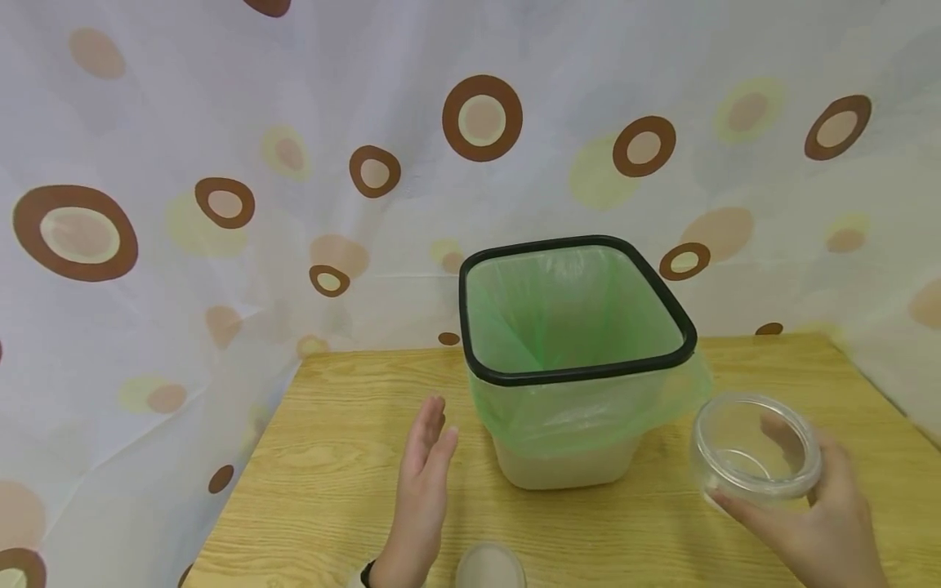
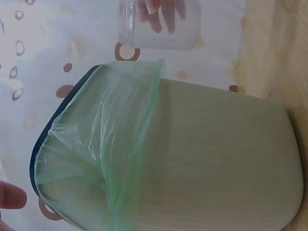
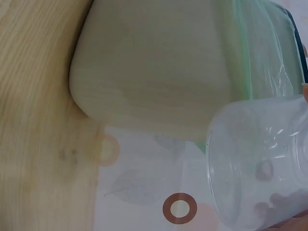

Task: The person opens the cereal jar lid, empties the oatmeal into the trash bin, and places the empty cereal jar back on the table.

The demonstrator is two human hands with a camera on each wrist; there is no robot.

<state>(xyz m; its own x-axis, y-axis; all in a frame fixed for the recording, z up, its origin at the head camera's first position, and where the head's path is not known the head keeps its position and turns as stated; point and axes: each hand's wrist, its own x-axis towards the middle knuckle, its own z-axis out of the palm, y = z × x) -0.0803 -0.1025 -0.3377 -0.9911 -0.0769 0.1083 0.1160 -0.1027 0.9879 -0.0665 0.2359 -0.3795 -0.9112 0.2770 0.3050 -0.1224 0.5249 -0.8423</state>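
Observation:
My right hand (image 1: 831, 514) grips a clear plastic jar (image 1: 757, 482) from its right side, with the jar's open mouth facing up and nothing visible inside. The jar is off to the right of a pale trash bin (image 1: 566, 461), apart from it. A green plastic bag (image 1: 581, 416) lines the bin and folds over its outside, and a black rim ring (image 1: 581, 376) runs around the top. To the left of the bin my left hand (image 1: 426, 490) is raised with straight fingers, holding nothing. In the left wrist view, fingers show through the jar (image 2: 187, 29).
A round whitish lid-like disc (image 1: 491, 567) lies at the table's near edge, partly cut off, just right of my left wrist. The wooden table (image 1: 331, 457) carries the bin. Behind and at both sides hangs a white sheet (image 1: 412, 73) with brown and yellow circles.

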